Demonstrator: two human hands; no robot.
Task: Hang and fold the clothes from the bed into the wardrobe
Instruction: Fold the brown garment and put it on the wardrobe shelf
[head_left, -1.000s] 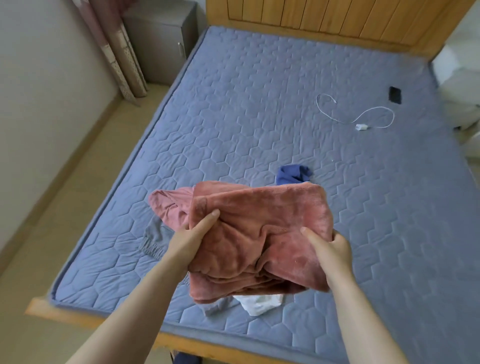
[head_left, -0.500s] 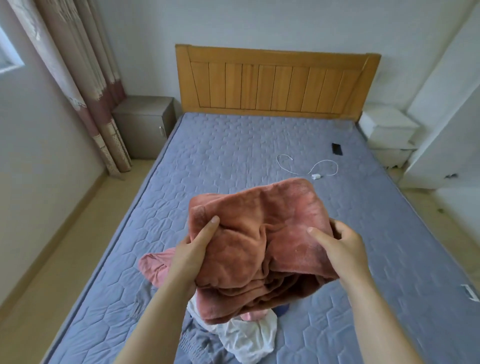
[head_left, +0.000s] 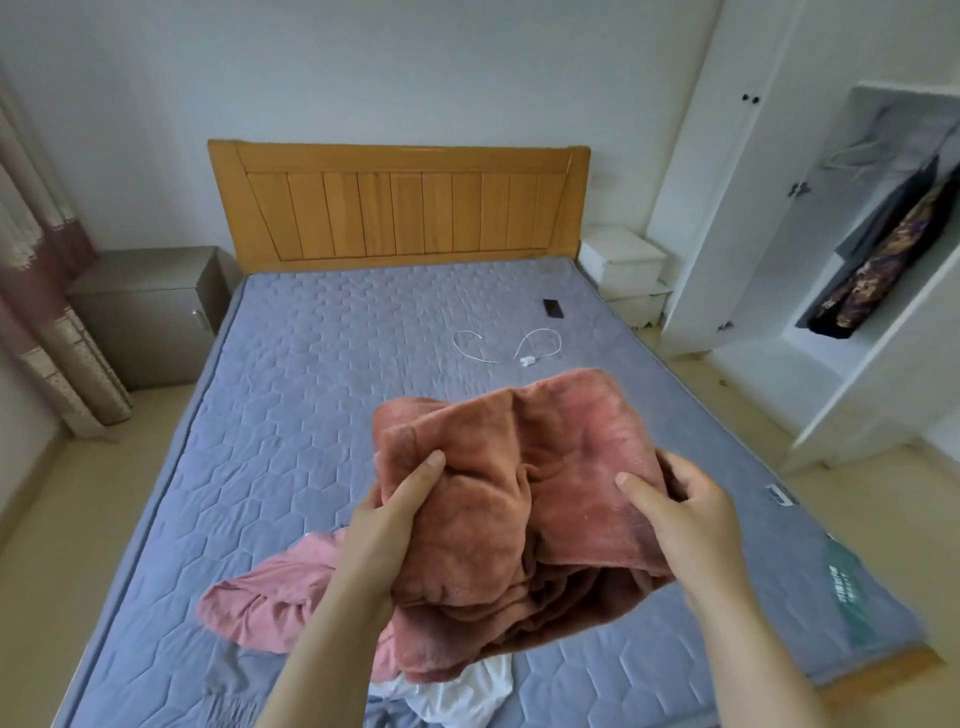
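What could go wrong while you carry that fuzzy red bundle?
1. The bundle is gripped only at its sides by the left hand and right hand; its lower layers sag, so it might come unfolded or slip.
2. It hangs over the pink garment and white garment, so a loose fold could perhaps drag them off the bed.
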